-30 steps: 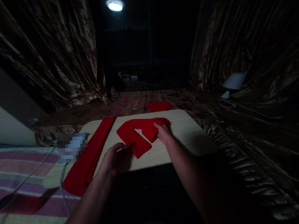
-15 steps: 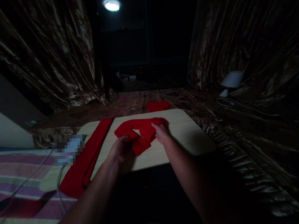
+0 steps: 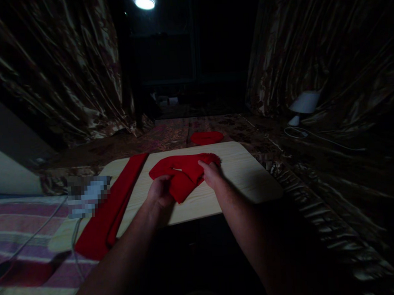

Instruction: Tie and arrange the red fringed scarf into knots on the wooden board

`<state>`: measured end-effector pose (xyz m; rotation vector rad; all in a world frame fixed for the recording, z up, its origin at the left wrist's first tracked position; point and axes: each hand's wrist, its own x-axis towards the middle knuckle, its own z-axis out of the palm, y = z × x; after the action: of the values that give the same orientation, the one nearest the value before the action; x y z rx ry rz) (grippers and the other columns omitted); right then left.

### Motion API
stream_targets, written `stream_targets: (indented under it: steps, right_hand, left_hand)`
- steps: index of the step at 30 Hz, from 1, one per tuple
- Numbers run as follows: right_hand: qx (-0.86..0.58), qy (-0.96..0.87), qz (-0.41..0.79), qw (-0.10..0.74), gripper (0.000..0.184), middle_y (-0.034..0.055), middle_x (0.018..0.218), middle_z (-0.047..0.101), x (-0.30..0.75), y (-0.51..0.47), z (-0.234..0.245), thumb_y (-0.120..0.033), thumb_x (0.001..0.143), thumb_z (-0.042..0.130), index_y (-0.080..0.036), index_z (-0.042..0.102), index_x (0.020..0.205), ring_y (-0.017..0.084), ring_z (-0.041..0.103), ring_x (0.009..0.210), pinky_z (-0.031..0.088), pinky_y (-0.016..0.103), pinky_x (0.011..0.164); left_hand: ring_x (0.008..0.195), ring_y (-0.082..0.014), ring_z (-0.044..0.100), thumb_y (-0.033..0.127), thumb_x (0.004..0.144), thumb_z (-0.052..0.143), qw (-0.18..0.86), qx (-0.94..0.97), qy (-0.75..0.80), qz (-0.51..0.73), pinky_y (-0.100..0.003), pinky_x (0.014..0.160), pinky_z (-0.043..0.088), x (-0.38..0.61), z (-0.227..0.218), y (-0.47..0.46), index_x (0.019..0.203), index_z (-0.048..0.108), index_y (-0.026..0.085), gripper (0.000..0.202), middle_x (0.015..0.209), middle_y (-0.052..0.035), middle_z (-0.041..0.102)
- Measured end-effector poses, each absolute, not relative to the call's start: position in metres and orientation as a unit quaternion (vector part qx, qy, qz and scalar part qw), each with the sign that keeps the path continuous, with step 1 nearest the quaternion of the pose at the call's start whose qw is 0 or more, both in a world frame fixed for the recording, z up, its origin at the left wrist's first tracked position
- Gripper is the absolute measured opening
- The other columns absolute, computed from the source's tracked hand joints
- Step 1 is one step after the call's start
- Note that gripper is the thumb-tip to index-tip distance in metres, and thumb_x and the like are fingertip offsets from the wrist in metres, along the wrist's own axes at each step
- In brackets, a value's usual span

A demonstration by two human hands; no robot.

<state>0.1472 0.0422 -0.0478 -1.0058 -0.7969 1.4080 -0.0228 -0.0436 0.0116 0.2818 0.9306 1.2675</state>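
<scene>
A red scarf (image 3: pixel 181 172) lies folded on a light wooden board (image 3: pixel 243 171). My left hand (image 3: pixel 160 191) pinches the near left part of the fold, fingers closed on the cloth. My right hand (image 3: pixel 212 175) grips the scarf's right part near its fringed end. A second long red cloth (image 3: pixel 111 207) stretches along the board's left side, from its far edge down over the near corner.
A small red piece (image 3: pixel 207 137) lies beyond the board on the dark patterned cover. A blurred-out object (image 3: pixel 86 196) with a cable sits at the left. A white lamp (image 3: pixel 302 106) stands at the right. Shiny curtains hang on both sides. A striped cloth (image 3: pixel 20 224) lies at the left.
My left hand moved up from the board's near edge onto the scarf and pushed its near strip against the other part, closing the gap. My right hand stayed on the scarf.
</scene>
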Motion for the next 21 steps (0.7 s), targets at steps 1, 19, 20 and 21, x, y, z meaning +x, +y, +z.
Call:
stream_targets:
  steps: [1,19,20,21]
  right_hand:
    - [-0.442,-0.347,0.591,0.579,0.021,0.0013,0.078,0.069,0.147,0.041,-0.048,-0.036,0.076,0.067,-0.022,0.059,0.089,0.017,0.064,0.061,0.049,0.025,0.045]
    - [-0.557,-0.595,0.364,0.452,0.017,0.001,0.069,0.066,0.093,0.05,-0.002,-0.026,0.069,0.075,-0.022,0.058,0.07,0.019,0.062,0.071,0.051,0.03,0.068]
    - [-0.538,-0.594,0.4,0.444,0.018,0.0006,0.067,0.065,0.093,0.05,-0.007,-0.023,0.066,0.076,-0.022,0.058,0.069,0.019,0.062,0.069,0.05,0.03,0.067]
    - [-0.515,-0.585,0.444,0.442,0.018,-0.0001,0.066,0.065,0.093,0.05,-0.012,-0.021,0.065,0.076,-0.022,0.059,0.069,0.018,0.061,0.067,0.05,0.029,0.066]
  left_hand:
    - [0.073,-0.0241,0.072,0.005,0.067,0.057,0.7,0.114,0.412,0.572,-0.038,0.074,0.062,-0.025,0.012,-0.045,0.091,0.066,0.014,0.027,0.077,-0.0079,0.072]
    - [0.082,-0.0236,0.072,-0.004,0.039,0.048,0.71,0.234,0.318,0.582,-0.03,0.067,0.06,-0.045,-0.016,-0.052,0.086,0.066,0.014,0.053,0.082,-0.0042,0.072]
    - [0.083,-0.0238,0.072,-0.004,0.039,0.049,0.707,0.243,0.317,0.584,-0.029,0.067,0.06,-0.046,-0.017,-0.051,0.089,0.067,0.014,0.056,0.085,-0.0053,0.073]
    - [0.084,-0.024,0.072,-0.005,0.04,0.05,0.704,0.248,0.317,0.585,-0.029,0.068,0.06,-0.046,-0.018,-0.051,0.093,0.067,0.014,0.058,0.088,-0.0063,0.073]
